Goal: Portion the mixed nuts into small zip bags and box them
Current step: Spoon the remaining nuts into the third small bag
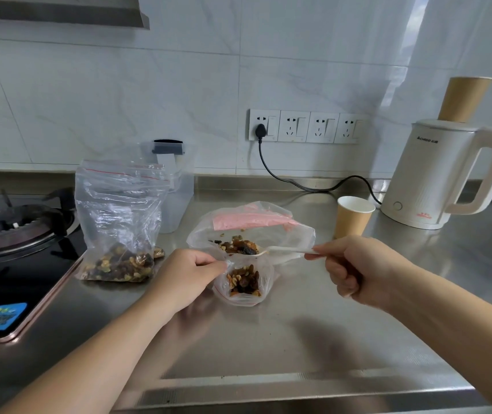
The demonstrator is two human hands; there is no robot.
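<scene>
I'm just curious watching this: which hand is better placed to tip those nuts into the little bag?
The right hand: it holds the loaded spoon just above the small zip bag, while the left hand pinches that bag open.

On the bench (313,339), a small zip bag (243,283) of nuts stands near the middle, with a larger open bag (283,231) just behind it. To the left a bag of filled zip bags (117,222) stands beside the stove (15,234), with a box (176,201) behind it. To the right sits a paper cup (353,216), the kettle (444,174) farther right, sockets (305,126) on the wall behind.
</scene>
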